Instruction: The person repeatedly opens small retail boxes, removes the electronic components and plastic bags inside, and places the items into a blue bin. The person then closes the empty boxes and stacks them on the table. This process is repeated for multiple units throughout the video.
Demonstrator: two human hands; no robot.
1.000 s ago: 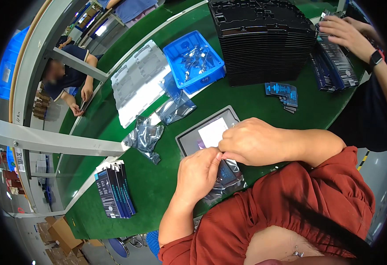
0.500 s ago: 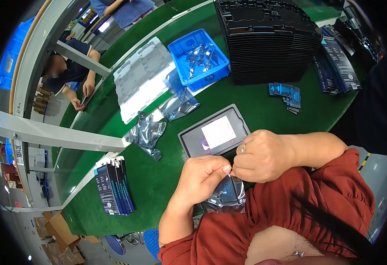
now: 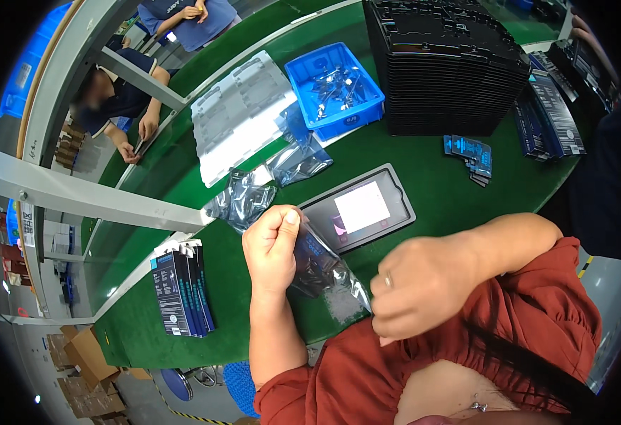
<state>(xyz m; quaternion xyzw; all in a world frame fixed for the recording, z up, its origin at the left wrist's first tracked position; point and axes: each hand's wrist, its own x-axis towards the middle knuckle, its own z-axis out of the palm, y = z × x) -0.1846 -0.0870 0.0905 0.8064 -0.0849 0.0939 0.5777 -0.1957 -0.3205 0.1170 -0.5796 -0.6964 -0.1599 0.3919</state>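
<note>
My left hand is closed around the upper end of a shiny anti-static bag. Inside the bag shows a dark flat piece with blue print. The bag hangs slanted, its lower corner reaching close to my right hand. That hand is curled, with a ring on one finger; whether it pinches the bag's corner or something else is hidden. Beyond the bag lies a flat grey-framed panel with a white rectangle on it. A whitish speckled patch shows beside the bag's lower part.
Crumpled anti-static bags lie left of the panel. Behind are a blue bin of small bagged parts, a light grey tray and a tall black tray stack. Blue-black cards and boxes flank the table. Co-workers sit across.
My hands have moved apart from their pinch together. The left has risen and gone left with the bag, while the right has dropped lower. The bag now hangs slanted and shows more.
</note>
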